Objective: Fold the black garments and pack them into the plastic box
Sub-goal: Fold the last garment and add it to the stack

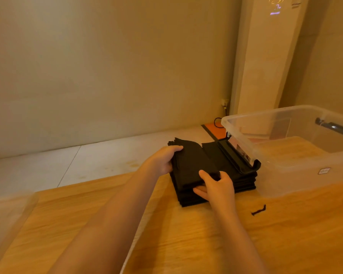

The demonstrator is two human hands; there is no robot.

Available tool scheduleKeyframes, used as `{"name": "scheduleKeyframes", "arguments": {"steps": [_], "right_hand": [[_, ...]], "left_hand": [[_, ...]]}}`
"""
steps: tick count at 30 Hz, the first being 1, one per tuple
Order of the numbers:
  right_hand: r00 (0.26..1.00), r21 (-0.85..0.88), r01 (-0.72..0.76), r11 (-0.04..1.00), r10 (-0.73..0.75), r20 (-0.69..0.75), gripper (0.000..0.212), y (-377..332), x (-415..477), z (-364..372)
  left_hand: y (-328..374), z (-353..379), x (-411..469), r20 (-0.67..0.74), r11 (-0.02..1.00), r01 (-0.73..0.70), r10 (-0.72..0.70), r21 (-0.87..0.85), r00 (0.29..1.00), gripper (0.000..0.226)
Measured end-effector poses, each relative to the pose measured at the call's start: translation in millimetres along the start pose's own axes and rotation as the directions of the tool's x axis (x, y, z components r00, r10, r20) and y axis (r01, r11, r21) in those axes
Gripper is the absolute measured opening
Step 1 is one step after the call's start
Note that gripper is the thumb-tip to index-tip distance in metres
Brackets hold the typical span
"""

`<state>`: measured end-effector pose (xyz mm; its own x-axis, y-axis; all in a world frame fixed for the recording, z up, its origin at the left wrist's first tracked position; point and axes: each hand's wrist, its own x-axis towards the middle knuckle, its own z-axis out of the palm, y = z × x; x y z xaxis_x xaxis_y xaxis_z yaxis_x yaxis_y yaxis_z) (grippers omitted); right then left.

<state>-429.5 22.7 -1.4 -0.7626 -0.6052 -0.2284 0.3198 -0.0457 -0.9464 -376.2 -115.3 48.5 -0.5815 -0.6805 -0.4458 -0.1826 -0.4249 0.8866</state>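
Right grip point(216, 187) pinches top garment point(193, 165) | left grip point(160, 161) clasps its side | long axis near-far

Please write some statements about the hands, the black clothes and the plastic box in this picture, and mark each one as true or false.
1. The left hand and the right hand both grip the stack of black garments. True.
2. The stack lies inside the box. False: it lies on the table, just beside the box.
3. A small black scrap lies on the table, to the right of the right arm. True.
4. The box is filled with garments. False: the part in view holds none.
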Motion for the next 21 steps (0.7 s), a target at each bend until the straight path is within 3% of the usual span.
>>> {"name": "scheduleKeyframes", "arguments": {"steps": [5,12,16,21], "right_hand": [[0.999,-0.154,0.046,0.987,-0.049,-0.01,0.049,9.2,6.9,-1.4],[1.0,-0.086,0.006,0.996,-0.007,-0.015,0.058,8.4,1.3,-6.2],[0.997,-0.162,0.057,0.985,-0.063,-0.035,0.044,10.2,3.1,-7.1],[0.992,-0.309,0.106,0.945,-0.123,-0.035,0.052,12.9,1.0,-5.7]], "left_hand": [[-16.2,-6.1,17.3,-0.01,1.0,0.013,-0.013,-0.009,1.0,0.021],[-24.7,-5.8,26.4,0.004,0.997,-0.07,0.07,-0.019,0.998,0.02],[-33.0,-5.6,30.6,-0.018,0.989,-0.145,0.145,-0.037,0.989,0.026],[-32.8,-4.6,26.9,0.005,0.978,-0.207,0.207,-0.016,0.978,0.003]]}}
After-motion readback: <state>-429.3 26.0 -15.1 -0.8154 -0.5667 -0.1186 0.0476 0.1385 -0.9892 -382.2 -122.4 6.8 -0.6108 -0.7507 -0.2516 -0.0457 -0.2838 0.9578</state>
